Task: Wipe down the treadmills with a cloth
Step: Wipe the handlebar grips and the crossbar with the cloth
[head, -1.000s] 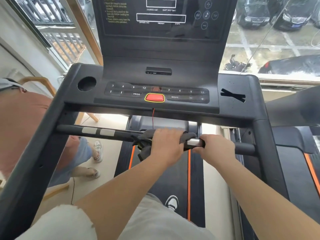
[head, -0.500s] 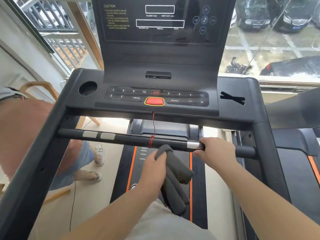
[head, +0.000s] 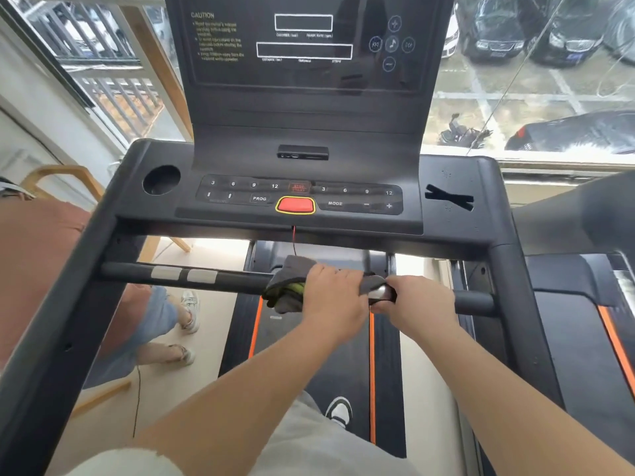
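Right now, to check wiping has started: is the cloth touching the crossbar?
Touching. The head view shows the cloth wrapped over the crossbar, the left hand gripping it there.

big window [head: 536, 97] dead ahead on my feed, daylight coming in. through the window: dark parked cars [head: 494, 32] on a paved lot, a scooter [head: 460, 132] below them. left of the window a slanted wooden post [head: 151, 63], then grey railing bars [head: 110, 87] outside. further left a white wall [head: 31, 108]. low and well left of the window, a bent-wood chair [head: 58, 175] and a bystander [head: 37, 255] in rust top, blue shorts. pale floor [head: 213, 338], thin black cable [head: 137, 400] on it.
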`<state>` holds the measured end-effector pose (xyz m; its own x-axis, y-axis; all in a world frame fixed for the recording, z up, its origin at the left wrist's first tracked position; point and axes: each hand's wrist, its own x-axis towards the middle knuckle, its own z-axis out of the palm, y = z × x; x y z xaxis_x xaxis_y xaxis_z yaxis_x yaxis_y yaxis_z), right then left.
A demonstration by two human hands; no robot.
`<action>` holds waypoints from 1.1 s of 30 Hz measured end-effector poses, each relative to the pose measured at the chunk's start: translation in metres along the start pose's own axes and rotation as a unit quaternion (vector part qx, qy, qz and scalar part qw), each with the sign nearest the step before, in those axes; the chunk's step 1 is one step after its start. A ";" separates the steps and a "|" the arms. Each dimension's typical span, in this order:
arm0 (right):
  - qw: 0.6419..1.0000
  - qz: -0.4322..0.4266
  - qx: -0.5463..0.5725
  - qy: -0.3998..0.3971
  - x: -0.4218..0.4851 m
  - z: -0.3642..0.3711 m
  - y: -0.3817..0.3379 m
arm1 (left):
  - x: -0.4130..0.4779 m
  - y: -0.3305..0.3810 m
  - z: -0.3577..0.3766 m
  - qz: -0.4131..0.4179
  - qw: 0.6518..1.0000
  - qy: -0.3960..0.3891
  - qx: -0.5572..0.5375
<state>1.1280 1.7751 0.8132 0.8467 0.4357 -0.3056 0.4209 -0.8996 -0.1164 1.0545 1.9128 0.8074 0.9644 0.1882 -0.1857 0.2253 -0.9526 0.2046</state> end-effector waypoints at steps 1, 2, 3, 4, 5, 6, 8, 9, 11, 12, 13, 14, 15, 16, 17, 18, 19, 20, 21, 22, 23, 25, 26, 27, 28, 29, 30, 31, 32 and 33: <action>1.000 -0.001 0.008 -0.001 0.000 0.000 0.000 | -0.005 -0.005 0.005 0.023 0.999 0.023 -0.035; 1.000 -0.003 0.016 -0.001 0.000 0.000 0.001 | -0.011 -0.013 0.008 0.045 0.997 0.042 -0.051; 1.000 -0.003 0.022 -0.001 0.000 0.001 0.002 | -0.015 -0.026 0.012 0.067 0.995 0.061 -0.049; 1.000 -0.001 0.024 -0.001 0.000 0.000 0.003 | -0.017 -0.039 0.015 0.083 0.993 0.076 -0.037; 1.000 0.005 0.024 -0.004 0.000 0.000 0.004 | -0.019 -0.052 0.016 0.091 0.993 0.076 -0.020; 1.000 0.011 0.023 -0.011 0.000 -0.001 0.005 | -0.019 -0.060 0.014 0.095 0.992 0.078 -0.007; 0.998 0.015 0.046 -0.035 -0.002 -0.006 0.009 | -0.013 -0.063 0.006 0.092 0.991 0.090 0.025; 0.996 0.018 0.071 -0.047 -0.005 -0.009 0.013 | -0.008 -0.059 0.002 0.088 0.991 0.091 0.046; 0.994 0.036 0.088 -0.047 -0.011 -0.019 0.025 | 0.001 -0.048 -0.003 0.082 0.992 0.057 0.083; 0.996 0.052 0.064 -0.031 -0.013 -0.022 0.034 | 0.005 -0.043 -0.004 0.081 0.991 0.031 0.099; 0.996 0.073 0.039 -0.021 -0.016 -0.026 0.044 | 0.011 -0.039 -0.004 0.077 0.991 0.008 0.111; 0.995 0.097 0.033 -0.019 -0.018 -0.028 0.053 | 0.016 -0.036 -0.008 0.066 0.991 -0.009 0.114; 0.991 0.123 0.046 -0.025 -0.020 -0.029 0.061 | 0.021 -0.032 -0.009 0.053 0.992 -0.019 0.109; 0.987 0.142 0.063 -0.030 -0.022 -0.028 0.067 | 0.027 -0.027 -0.010 0.037 0.994 -0.025 0.100; 0.986 0.151 0.071 -0.027 -0.023 -0.026 0.070 | 0.032 -0.023 -0.007 0.023 0.995 -0.028 0.088; 0.986 0.152 0.064 -0.016 -0.022 -0.023 0.071 | 0.035 -0.017 -0.005 0.009 0.997 -0.036 0.071; 0.987 0.150 0.053 -0.005 -0.020 -0.022 0.072 | 0.038 -0.008 -0.001 0.000 0.998 -0.045 0.051; 0.988 0.149 0.042 -0.001 -0.018 -0.022 0.073 | 0.041 0.003 0.003 0.001 0.998 -0.049 0.033; 0.989 0.147 0.032 -0.003 -0.016 -0.023 0.074 | 0.044 0.018 0.006 0.009 0.998 -0.054 0.020; 0.990 0.143 0.020 -0.010 -0.015 -0.024 0.074 | 0.046 0.036 0.008 0.023 0.998 -0.058 0.008; 0.990 0.139 0.013 -0.012 -0.014 -0.024 0.075 | 0.047 0.053 0.011 0.044 0.997 -0.060 -0.012; 0.992 0.124 0.003 0.003 -0.015 -0.021 0.079 | 0.049 0.082 0.013 0.095 0.992 -0.054 -0.063; 0.993 0.114 -0.001 0.009 -0.016 -0.019 0.081 | 0.050 0.088 0.013 0.115 0.989 -0.052 -0.080; 0.995 0.102 0.003 0.012 -0.018 -0.016 0.082 | 0.051 0.087 0.013 0.130 0.986 -0.056 -0.091; 0.996 0.089 0.011 0.010 -0.019 -0.014 0.084 | 0.050 0.081 0.011 0.142 0.982 -0.062 -0.104; 0.997 0.072 0.023 0.012 -0.019 -0.012 0.087 | 0.047 0.070 0.010 0.154 0.979 -0.065 -0.114; 0.998 0.059 0.033 0.014 -0.020 -0.010 0.090 | 0.042 0.056 0.008 0.162 0.978 -0.063 -0.115; 0.998 0.049 0.036 0.013 -0.019 -0.010 0.093 | 0.037 0.040 0.007 0.158 0.981 -0.061 -0.097; 0.999 0.038 0.036 0.007 -0.018 -0.010 0.097 | 0.032 0.023 0.007 0.146 0.985 -0.057 -0.068; 0.999 0.025 0.033 0.002 -0.016 -0.011 0.100 | 0.028 0.008 0.007 0.128 0.990 -0.050 -0.031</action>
<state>1.1598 1.6782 0.8167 0.8676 0.3894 -0.3093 0.3553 -0.9205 -0.1624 1.0823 1.9084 0.7971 0.9731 -0.0847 -0.2143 -0.0133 -0.9491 0.3148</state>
